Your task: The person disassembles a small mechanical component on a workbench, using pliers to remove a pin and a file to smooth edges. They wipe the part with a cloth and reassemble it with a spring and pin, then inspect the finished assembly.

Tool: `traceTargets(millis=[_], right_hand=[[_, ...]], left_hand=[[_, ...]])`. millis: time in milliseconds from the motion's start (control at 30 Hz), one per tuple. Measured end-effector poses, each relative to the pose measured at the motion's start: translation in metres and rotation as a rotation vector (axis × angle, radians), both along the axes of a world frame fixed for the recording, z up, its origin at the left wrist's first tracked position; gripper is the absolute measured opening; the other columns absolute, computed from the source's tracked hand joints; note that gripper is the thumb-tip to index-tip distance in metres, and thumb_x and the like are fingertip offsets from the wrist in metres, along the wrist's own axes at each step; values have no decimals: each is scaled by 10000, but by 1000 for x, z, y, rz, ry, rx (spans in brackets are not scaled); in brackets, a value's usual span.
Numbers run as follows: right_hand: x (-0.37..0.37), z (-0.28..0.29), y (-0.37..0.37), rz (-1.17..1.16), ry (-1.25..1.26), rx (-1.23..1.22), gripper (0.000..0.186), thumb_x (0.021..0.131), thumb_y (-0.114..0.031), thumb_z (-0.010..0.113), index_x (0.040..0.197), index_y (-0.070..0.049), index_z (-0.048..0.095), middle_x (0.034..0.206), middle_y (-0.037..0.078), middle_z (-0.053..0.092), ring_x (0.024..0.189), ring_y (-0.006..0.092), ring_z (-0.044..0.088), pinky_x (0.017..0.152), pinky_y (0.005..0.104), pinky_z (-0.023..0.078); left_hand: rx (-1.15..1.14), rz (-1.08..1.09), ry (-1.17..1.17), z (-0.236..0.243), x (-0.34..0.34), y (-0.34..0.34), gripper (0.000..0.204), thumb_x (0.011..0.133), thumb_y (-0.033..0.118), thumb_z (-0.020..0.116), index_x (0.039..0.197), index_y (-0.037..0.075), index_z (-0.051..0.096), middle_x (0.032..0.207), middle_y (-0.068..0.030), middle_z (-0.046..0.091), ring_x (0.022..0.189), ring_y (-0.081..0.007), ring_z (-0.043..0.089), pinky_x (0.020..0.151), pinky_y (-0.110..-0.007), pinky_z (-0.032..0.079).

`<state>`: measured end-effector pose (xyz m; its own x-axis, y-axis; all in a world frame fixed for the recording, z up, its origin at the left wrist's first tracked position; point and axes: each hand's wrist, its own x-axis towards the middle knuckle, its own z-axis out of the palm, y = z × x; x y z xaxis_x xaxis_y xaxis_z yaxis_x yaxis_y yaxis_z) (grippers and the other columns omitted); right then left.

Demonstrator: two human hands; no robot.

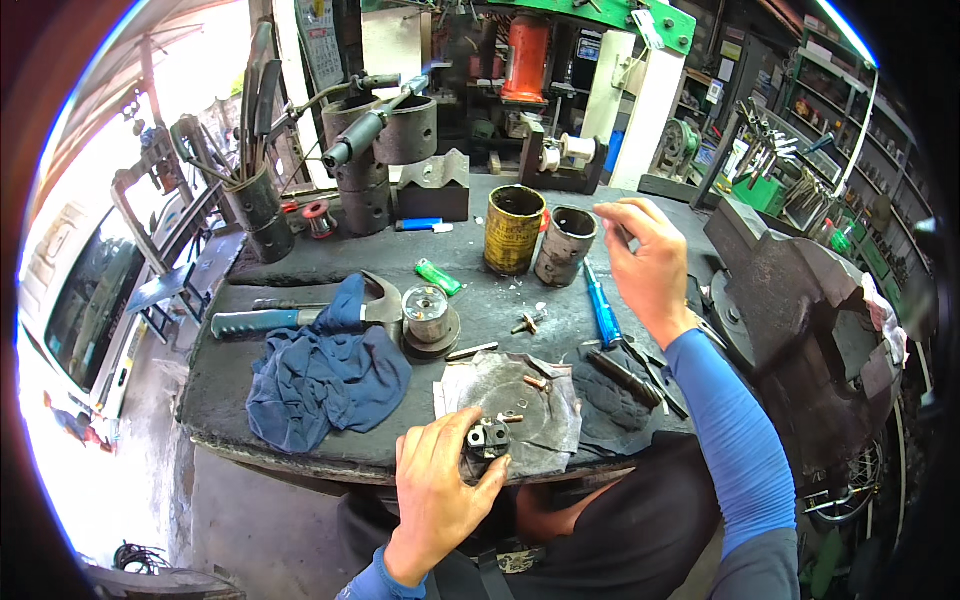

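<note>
My left hand (440, 490) is closed around a small dark metal block with round holes (488, 440), at the bench's near edge. My right hand (648, 265) is raised just right of an open grey metal cup (565, 255). Its fingers are curled together, and whatever may be between them is too small to make out. Left of the cup stands an open yellow tin (511, 240). A stained pale cloth (455, 390) lies beyond the block, with a small copper-coloured pin (537, 383) on it. Below my right hand lies a blue-handled screwdriver (604, 315).
On the left are a hammer (265, 321), a crumpled blue rag (325, 385) and a metal cylinder (426, 320). A green lighter (438, 277) and a small metal fitting (530, 321) lie mid-bench. A big vise (800, 300) fills the right side.
</note>
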<state>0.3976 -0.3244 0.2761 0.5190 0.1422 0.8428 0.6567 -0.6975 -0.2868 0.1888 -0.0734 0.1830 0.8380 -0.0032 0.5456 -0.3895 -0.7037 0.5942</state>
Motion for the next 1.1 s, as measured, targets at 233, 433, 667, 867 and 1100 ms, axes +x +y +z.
traceTargets(millis=[233,433,667,867,1100], right_hand=[[-2,-15,16,-5,-9,-189,170,891,18,725,1022,-66,793,1057,98,729,954,340,737,823,436,604],[-9,15,9,-57,97,-68,130,929,-19,728,1020,-58,812,956,116,744,892,307,759,802,386,599],[60,5,6,-51,564,512,202,982,-89,691,1069,28,831,797,43,727,658,110,624,608,287,491],[59,9,-37,-72,577,548,221,940,-156,737,1047,3,846,829,66,776,723,133,701,641,294,528],[-15,-18,-114,-27,671,569,235,999,-60,661,1182,35,773,888,62,763,685,89,637,591,253,503]], left_hand=[[-25,34,32,-7,-1,1,633,716,187,947,1290,35,726,1153,-113,762,1021,-304,675,967,-421,496],[-37,32,23,-7,1,-1,671,693,194,973,1299,42,728,1098,-95,757,1014,-293,662,956,-417,491],[-54,31,18,3,-3,3,743,670,162,993,1345,48,704,1092,-68,721,958,-268,614,909,-404,495],[-54,30,-4,12,2,12,815,668,139,994,1407,27,670,1113,-91,709,958,-237,593,882,-372,522],[-132,-76,110,36,58,17,798,716,138,961,1450,78,653,1143,-107,717,942,-247,633,895,-376,549]])
